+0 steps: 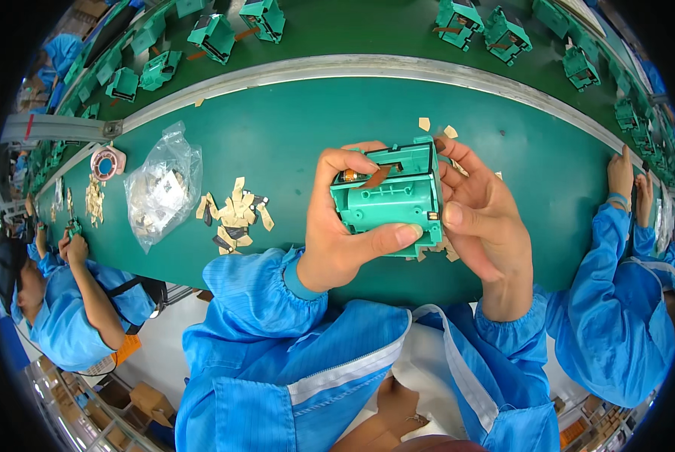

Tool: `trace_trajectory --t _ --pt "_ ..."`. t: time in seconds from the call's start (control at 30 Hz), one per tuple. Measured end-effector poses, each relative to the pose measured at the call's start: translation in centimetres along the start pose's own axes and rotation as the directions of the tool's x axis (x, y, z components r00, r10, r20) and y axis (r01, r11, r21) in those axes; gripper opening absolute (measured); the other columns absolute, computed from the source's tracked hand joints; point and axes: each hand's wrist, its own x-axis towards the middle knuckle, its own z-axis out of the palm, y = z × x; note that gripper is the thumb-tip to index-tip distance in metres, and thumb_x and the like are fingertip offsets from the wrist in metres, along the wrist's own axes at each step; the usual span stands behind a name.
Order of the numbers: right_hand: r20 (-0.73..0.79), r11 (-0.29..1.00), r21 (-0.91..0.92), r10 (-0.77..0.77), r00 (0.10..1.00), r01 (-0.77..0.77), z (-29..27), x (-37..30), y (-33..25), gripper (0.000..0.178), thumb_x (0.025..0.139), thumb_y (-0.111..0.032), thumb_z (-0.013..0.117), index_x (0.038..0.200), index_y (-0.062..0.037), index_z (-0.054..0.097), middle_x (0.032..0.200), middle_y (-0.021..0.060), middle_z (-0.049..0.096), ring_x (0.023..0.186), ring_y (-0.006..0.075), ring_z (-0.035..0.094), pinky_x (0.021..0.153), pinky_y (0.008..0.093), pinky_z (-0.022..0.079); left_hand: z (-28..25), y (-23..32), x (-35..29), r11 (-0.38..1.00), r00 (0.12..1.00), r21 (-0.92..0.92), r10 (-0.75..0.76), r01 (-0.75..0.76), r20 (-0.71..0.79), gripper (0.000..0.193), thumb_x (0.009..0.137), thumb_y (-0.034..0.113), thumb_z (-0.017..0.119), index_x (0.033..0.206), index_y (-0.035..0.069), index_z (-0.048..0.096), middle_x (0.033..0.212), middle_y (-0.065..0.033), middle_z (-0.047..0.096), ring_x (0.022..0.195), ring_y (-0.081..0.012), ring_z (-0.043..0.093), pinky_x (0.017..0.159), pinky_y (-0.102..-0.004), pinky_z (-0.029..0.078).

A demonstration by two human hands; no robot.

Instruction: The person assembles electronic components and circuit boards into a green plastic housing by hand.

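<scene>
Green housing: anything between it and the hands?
Nothing visible at the left hand, which grips the green housing directly. By the right hand, a small dark piece shows at the housing's upper right corner; can't tell whether it separates them.

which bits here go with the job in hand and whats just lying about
In the job:
- green housing, held in the left hand, right hand at its right side
- brown strip on it

Apparently lying about:
- cream-and-black pile, possibly related
- clear bag
- round roll
</scene>
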Motion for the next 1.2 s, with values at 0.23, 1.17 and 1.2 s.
trace_trajectory --t 0.23,1.17,1.2 --pt "-0.231 0.882 -0.380 -0.381 0.895 0.277 -0.4 0.0 0.3 0.052 0.076 0.003 0.070 0.121 0.0002 0.043 0.114 0.0140 0.054 0.096 0.0214 0.061 0.081 0.0320 0.051 -0.4 0.3 0.1 1.000 1.000 0.007 -0.004 0.004 -0.017 0.063 0.069 0.004 0.079 0.116 0.006 0.036 0.120 -0.0145 0.042 0.111 -0.0223 0.051 0.092 -0.0354 0.048" --pt "0.177 0.358 -0.859 -0.462 0.869 0.366 1.0 -2.7 -3.0 0.017 0.073 0.011 0.068 0.081 0.0001 0.057 0.112 0.0146 0.057 0.104 0.0181 0.054 0.087 0.0305 0.043 -0.4 1.2 0.3 0.991 0.985 0.083 -0.093 0.106 -0.148 0.061 0.071 0.002 0.074 0.118 0.007 0.036 0.110 -0.0104 0.053 0.098 -0.0190 0.059 0.081 -0.0308 0.052" --pt "0.151 0.424 -0.832 -0.446 0.882 0.357 1.0 -2.8 -2.8 0.018 0.073 0.012 0.067 0.082 -0.0003 0.056 0.110 0.0147 0.057 0.100 0.0177 0.054 0.086 0.0293 0.043 -0.5 1.1 0.4 0.994 0.985 0.056 -0.083 0.092 -0.152 0.061 0.071 0.002 0.074 0.118 0.007 0.036 0.110 -0.0105 0.053 0.099 -0.0190 0.059 0.082 -0.0309 0.052"
